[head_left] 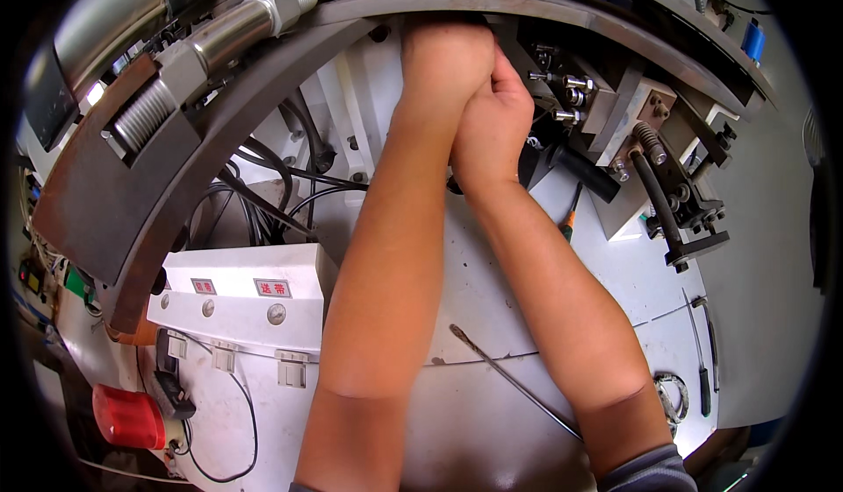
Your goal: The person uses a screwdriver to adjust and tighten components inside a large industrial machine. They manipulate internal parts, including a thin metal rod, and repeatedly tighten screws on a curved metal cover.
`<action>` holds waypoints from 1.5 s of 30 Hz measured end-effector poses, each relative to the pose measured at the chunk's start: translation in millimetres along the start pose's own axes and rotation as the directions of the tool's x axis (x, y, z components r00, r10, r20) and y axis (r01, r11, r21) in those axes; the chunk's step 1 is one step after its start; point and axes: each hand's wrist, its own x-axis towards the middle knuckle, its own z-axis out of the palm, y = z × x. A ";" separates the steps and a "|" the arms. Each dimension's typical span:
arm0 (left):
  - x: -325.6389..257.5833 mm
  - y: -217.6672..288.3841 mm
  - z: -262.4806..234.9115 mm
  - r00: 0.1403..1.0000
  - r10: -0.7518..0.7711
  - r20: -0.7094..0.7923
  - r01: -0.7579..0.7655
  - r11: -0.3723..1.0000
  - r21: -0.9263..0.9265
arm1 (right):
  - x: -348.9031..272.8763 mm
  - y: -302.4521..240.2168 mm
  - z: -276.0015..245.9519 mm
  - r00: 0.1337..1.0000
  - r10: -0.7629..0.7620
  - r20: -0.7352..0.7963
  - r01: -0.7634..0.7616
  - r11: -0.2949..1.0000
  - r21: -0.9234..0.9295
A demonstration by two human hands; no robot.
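Observation:
Both my arms reach forward into a machine, beneath a dark curved metal beam [457,0]. My left hand [446,51] is bent at the wrist, and its fingers are hidden under the beam. Tucked against it on the right is my right hand [496,128], its fingers curled closed. Whatever the right hand grips, if anything, is blocked from sight by the hands themselves. To the right of the hands are metal fittings [575,88] with bolts, and a black cylindrical part [587,172] lies just below them.
A white control box [237,294] with round knobs stands left of my left forearm, with black cables [263,189] behind it. A long metal rod [518,382] lies between my forearms. Screwdrivers [702,360] lie at the right edge; a red lamp [129,416] sits lower left. A spring-and-rod bracket [659,176] juts out right.

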 end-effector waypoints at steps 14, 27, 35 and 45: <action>-4.2 12.2 -12.9 0.988 -0.119 0.095 0.121 0.992 -0.022 | -7.9 -14.1 3.2 0.961 0.261 0.092 -0.274 0.853 0.444; -0.8 -6.0 19.0 0.970 0.105 -0.220 -0.113 0.993 -0.027 | 8.1 -3.0 -14.3 0.997 -0.039 0.071 0.051 0.982 -0.182; -4.7 19.2 13.2 0.996 -0.082 0.028 0.087 0.936 -0.342 | 6.7 2.5 -19.8 1.000 -0.027 -0.001 0.027 0.988 -0.149; -3.2 8.6 17.9 0.986 -0.152 0.072 0.168 0.876 -0.452 | 14.8 -1.1 -14.8 0.998 -0.031 0.060 0.027 0.996 0.079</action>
